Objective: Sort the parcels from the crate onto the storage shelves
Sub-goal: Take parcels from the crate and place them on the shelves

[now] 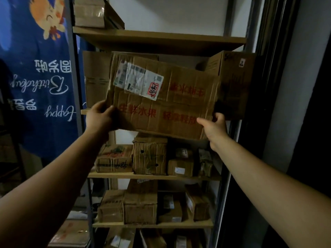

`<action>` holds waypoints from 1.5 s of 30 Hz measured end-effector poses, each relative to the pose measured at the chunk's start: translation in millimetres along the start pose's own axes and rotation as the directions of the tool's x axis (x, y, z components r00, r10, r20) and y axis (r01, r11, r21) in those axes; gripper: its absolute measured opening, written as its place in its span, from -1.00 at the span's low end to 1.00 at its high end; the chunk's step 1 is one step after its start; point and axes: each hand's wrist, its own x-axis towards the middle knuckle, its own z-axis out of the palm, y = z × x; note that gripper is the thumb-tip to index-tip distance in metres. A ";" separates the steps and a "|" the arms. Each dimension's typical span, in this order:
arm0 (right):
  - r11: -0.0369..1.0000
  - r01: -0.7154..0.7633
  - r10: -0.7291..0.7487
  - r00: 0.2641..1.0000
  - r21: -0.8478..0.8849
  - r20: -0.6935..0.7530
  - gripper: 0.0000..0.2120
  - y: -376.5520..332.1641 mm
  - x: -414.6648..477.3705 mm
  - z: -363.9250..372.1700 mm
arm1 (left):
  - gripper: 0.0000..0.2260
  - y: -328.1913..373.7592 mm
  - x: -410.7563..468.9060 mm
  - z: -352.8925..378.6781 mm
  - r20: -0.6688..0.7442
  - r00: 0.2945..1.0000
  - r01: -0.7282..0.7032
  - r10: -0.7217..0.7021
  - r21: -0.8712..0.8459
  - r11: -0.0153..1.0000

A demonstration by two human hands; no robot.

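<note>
Two hands on one big box (161, 97), held up in front of the second shelf (84, 111) from the top. Left hand (99, 116) clamped on the box's lower left corner, thumb on the near face, fingers wrapped behind. Right hand (214, 128) clamped on the lower right corner, thumb on the near face as well. Each grip closed on the box, one per corner. Box tilted, left end higher, creased and worn, printed with red characters that read upside down. White label (138, 81) stuck aslant on the upper left of the near face, with a red stamp at its lower right corner.

Behind the box on the same shelf, a tall carton (95, 77) on the left and another carton (232, 83) on the right, both partly hidden. Whether the held box touches the shelf, cannot tell.

Above, the top shelf (161, 37) with a small carton (89, 13) at its left end, the rest bare against the white wall.

Below the box, a third shelf (152, 176) crowded with small parcels, among them a carton with round holes (149, 156). Lower again, a fourth shelf (152, 225) packed with more parcels, and still more beneath it, dim.

Left of the rack, a blue banner (39, 77) hung upside down with white lettering and an orange cartoon figure. Right of the rack, a dark door frame (268, 86) and a pale wall.
</note>
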 end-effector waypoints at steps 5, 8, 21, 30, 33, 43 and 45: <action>0.991 0.096 -0.102 0.992 0.090 0.074 -0.03 -5.2 0.6 -4.4 | -0.72 24.0 12.9 -7.2 -0.006 0.990 -0.137 0.140 0.176 0.975; 0.985 0.110 -0.121 0.990 0.132 0.073 -0.11 -5.8 0.6 -9.9 | -0.72 32.8 17.0 -12.5 0.044 0.983 -0.185 0.180 0.268 0.946; 0.983 0.031 -0.057 0.989 0.183 0.135 -0.51 24.2 -24.4 28.0 | -0.56 27.1 -12.4 27.5 0.146 0.989 -0.015 0.034 -0.130 0.991; 0.982 0.052 0.029 0.908 -0.182 0.418 -0.17 44.0 -54.7 9.8 | -0.37 -1.3 -31.5 17.4 0.263 0.965 0.025 -0.006 -0.069 0.997; 0.972 0.115 -0.019 0.908 -0.205 0.418 -0.12 48.8 -61.7 3.5 | -0.39 -10.8 -44.1 17.2 0.298 0.954 0.026 0.005 -0.099 0.995; 0.984 0.143 -0.073 0.863 -0.103 0.500 -0.05 71.9 -84.5 -8.5 | -0.36 -19.2 -70.4 -2.0 0.278 0.960 -0.036 0.042 -0.027 0.999; 0.984 0.145 -0.070 0.849 -0.104 0.524 -0.06 75.3 -89.8 -2.3 | -0.36 -22.1 -75.2 -13.4 0.262 0.964 -0.046 0.044 0.000 0.999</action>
